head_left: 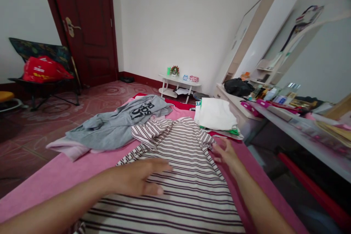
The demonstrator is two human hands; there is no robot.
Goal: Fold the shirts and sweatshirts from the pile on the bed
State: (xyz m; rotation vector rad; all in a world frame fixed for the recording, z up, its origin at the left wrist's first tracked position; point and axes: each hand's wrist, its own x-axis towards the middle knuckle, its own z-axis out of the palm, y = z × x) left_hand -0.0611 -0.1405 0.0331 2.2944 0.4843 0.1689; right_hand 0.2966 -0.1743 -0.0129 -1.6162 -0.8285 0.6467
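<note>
A white shirt with dark stripes [189, 168] lies spread out on a pink bed cover [49, 179], its collar end pointing away from me. My left hand [141, 176] is over the left part of the shirt body, fingers stretched and thumb apart, holding nothing. Whether it rests on the cloth or hovers just above, I cannot tell. Close by the shirt's right sleeve is my right hand [227, 155], its fingers spread and slightly bent, with no cloth visibly gripped. The left sleeve is bunched near the collar.
A crumpled grey sweatshirt [109, 128] with dark lettering lies at the left over pale pink clothing [67, 148]. A folded white stack [216, 113] sits at the far right. Along the right runs a cluttered dresser [296, 120]. A chair with a red bag [45, 69] stands far left.
</note>
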